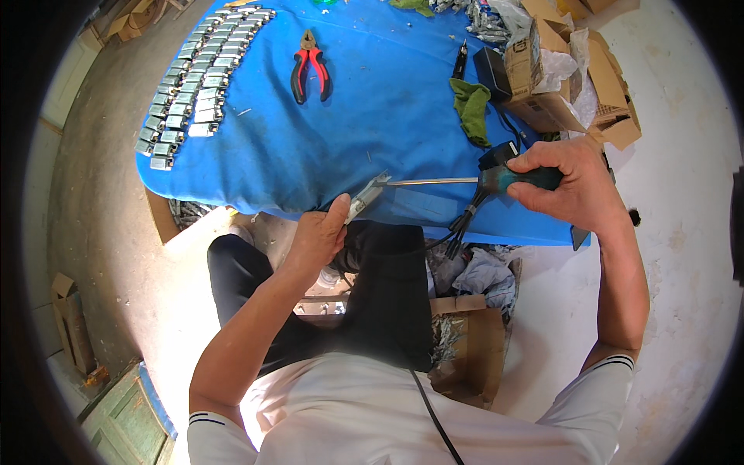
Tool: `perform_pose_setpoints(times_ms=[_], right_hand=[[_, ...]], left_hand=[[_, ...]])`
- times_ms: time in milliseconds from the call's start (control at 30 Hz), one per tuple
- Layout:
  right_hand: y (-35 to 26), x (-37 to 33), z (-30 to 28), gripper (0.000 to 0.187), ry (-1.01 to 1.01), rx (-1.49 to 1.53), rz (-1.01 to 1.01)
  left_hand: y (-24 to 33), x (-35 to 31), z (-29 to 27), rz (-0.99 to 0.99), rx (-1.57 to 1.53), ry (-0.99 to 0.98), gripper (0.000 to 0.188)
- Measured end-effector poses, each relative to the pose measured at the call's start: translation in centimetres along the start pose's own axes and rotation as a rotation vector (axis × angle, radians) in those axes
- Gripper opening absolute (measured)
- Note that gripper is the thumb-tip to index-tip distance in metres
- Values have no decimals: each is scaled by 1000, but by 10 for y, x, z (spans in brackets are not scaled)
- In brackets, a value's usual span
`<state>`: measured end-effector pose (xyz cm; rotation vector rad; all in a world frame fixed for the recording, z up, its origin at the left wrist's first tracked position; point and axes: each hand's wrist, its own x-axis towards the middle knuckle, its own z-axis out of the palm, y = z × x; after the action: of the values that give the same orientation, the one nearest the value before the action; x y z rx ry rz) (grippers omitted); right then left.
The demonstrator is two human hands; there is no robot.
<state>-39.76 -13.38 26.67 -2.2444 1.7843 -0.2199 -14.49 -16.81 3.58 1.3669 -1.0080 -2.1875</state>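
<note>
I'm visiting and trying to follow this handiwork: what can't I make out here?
All in the head view:
Tip of the screwdriver: too small to tell what it meets on the metal part.
The metal part's lower end: hidden by the left hand.
Contents of the cardboard box: partly covered by plastic wrap.
Upper green cloth: cut off by the top edge.

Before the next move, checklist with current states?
1. Left fingers gripping slim silver metal piece: ok.
2. Right fingers around the screwdriver with dark teal handle and steel shaft: ok.
3. Shaft tip aimed at the piece: ok, at its upper end.
4. Tip properly seated: cannot tell, too small.
5. Tied black cable bundle free of screwdriver: cannot tell, they overlap in view.
6. Red-and-black-handled metal pliers away from both hands: ok.
</note>
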Motion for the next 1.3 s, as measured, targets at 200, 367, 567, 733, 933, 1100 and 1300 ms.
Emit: perform_pose_setpoints(times_ms=[200, 367, 567, 733, 933, 1100, 1300], right_hand=[[-1, 23, -13, 19, -123, 6, 9], [-4, 48, -23, 20, -214, 5, -24], [-20, 80, -31, 22, -279, -167, -127], [-24, 88, -28, 21, -285, -161, -118], [-13, 92, -27, 16, -277, -236, -232], [-39, 120, -29, 14, -398, -320, -178], [-44, 127, -18, 15, -337, -276, -210]], left_hand=[[-1, 1, 1, -9, -11, 2, 60], [1, 0, 3, -11, -36, 16, 59], [4, -3, 3, -8, -36, 9, 59], [2, -2, 1, -8, -34, 26, 60], [6, 0, 2, -8, -69, 9, 60], [0, 2, -4, 8, -39, -9, 61], [-9, 6, -5, 22, 43, 10, 62]])
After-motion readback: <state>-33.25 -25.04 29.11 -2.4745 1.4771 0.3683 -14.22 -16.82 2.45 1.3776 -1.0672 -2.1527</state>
